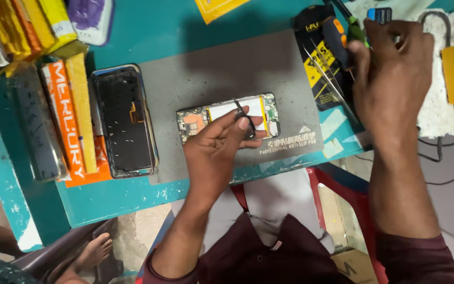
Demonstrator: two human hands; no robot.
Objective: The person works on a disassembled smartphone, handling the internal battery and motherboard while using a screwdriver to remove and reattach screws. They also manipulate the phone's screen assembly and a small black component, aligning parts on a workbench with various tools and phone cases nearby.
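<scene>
My left hand (214, 152) reaches in from below, its fingers pinching a thin black strip (245, 122) over the opened phone (227, 114), which lies lengthwise on the grey repair mat (227, 68). My right hand (392, 79) sits palm-down at the mat's right edge, curled over a screwdriver (336, 36) with an orange-and-black handle; I cannot tell whether it grips it. Tweezers (324, 73) lie just beside. The mat's upper half is bare; the phone's front frame (124, 120) sits at its left edge.
</scene>
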